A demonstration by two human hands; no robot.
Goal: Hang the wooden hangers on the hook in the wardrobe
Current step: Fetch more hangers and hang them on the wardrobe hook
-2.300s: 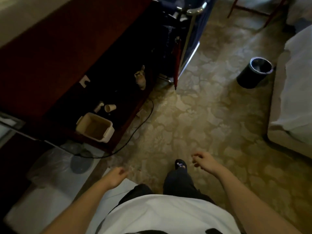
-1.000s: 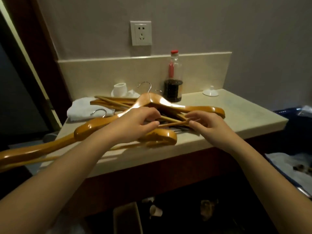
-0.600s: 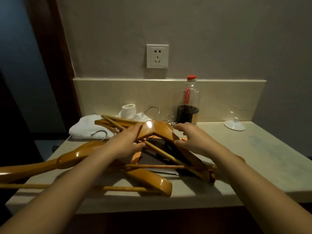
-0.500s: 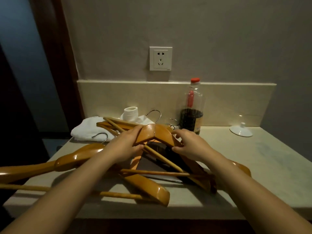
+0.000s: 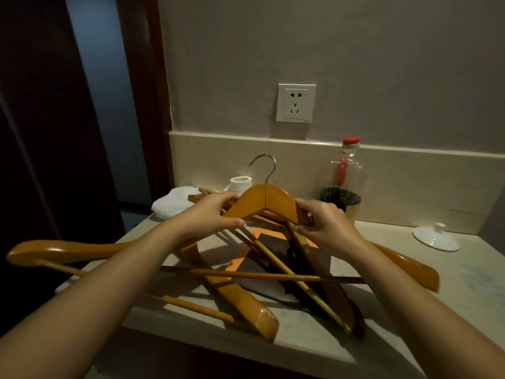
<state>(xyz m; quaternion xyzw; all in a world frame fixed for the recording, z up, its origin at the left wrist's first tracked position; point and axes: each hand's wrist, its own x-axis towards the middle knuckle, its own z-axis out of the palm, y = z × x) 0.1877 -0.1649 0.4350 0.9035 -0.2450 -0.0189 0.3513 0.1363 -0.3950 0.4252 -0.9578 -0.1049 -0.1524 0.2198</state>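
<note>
Since they were stiff, glossy wood, the hangers [image 5: 237,299] piled crisscross on the counter [image 5: 410,310] looked light but slippery and snag-prone. Left hand [image 5: 210,217] and right hand [image 5: 325,228] each pinched the top hanger [image 5: 265,203] by its shoulders, either side of the neck, which seemed the right spot. Its metal hook [image 5: 266,166] poked up beyond the fingers.

Domestic or hotel-type room: stone worktop [image 5: 410,310] with raised backsplash [image 5: 218,160], wall socket [image 5: 296,103] at 12 o'clock, folded white towel [image 5: 172,203] at 10 o'clock, drink bottle [image 5: 344,184] at 1 o'clock, wooden hangers [image 5: 240,299] at centre.
</note>
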